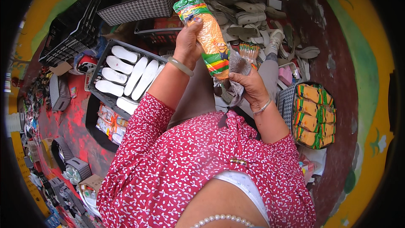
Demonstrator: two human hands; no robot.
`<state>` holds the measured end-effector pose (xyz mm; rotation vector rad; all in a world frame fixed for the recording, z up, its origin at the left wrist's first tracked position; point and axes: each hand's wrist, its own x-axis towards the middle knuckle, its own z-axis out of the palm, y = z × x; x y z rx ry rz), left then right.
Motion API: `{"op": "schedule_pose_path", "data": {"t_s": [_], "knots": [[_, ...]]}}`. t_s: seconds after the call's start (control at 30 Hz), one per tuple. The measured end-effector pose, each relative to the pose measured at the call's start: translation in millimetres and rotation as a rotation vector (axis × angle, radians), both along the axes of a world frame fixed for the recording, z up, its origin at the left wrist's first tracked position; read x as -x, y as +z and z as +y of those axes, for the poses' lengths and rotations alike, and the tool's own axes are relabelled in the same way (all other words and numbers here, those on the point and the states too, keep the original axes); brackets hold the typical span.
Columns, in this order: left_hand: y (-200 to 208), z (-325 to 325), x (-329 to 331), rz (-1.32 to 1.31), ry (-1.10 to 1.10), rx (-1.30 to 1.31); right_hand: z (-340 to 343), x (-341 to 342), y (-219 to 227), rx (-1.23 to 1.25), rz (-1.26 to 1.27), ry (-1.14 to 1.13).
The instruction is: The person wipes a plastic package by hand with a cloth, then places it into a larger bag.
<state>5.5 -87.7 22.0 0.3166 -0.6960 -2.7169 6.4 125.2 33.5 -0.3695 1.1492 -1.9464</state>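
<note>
Two hands are up on one packet here: we have the orange insole packet (209, 38) raised in front of us, tilted so its green top end leans away. Our left hand (187, 44) is closed round its upper half, thumb across the front, which steadies the long thing. Our right hand (249, 85) pinches the packet's lower end together with a crumpled clear wrapper (236, 69), so the load is shared at both ends. Left of the packet, the dark crate (101, 65) holds white insoles (135, 74) laid side by side, flat, easy to pick from. Right of the packet and lower, a checked basket (286, 101) keeps finished orange-and-green packs (314, 116) stacked on edge in a tidy block. Beyond the packet, grey soles (249, 12) lie loose in a heap on the floor.
</note>
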Motion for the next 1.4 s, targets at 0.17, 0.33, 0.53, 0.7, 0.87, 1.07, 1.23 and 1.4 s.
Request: {"op": "schedule_pose_path", "data": {"t_s": [0.17, 0.33, 0.53, 0.7, 0.87, 1.07, 1.23, 1.4], "knots": [[-2.4, 21.8, -3.1, 0.074, -0.093, 0.035, -5.3, -5.3, 0.6, 0.035, 0.081, -0.098], [4.0, 32.7, -10.6, 0.068, -0.084, 0.135, -3.2, -5.0, -7.4, 0.048, 0.039, -0.16], [3.9, 30.0, -11.3, 0.077, -0.031, 0.147, -2.4, 0.4, -6.4, -0.029, 0.054, -0.176], [6.8, 12.3, -12.4, 0.135, 0.018, 0.114, 7.5, 8.4, -3.5, -0.069, 0.008, -0.149], [10.7, 12.8, -13.5, 0.104, 0.028, 0.084, 8.6, 14.1, -2.3, -0.05, -0.022, -0.11], [8.1, 11.0, -13.9, 0.094, 0.061, 0.007, 9.2, 13.0, 6.1, -0.072, 0.005, -0.077], [0.5, -61.1, -20.9, 0.06, 0.325, 0.046, 52.3, 26.0, -17.4, -0.198, -0.06, -0.078], [8.3, -46.8, -28.2, 0.092, 0.276, 0.199, 63.2, 53.3, 10.7, -0.032, 0.079, -0.416]]}}
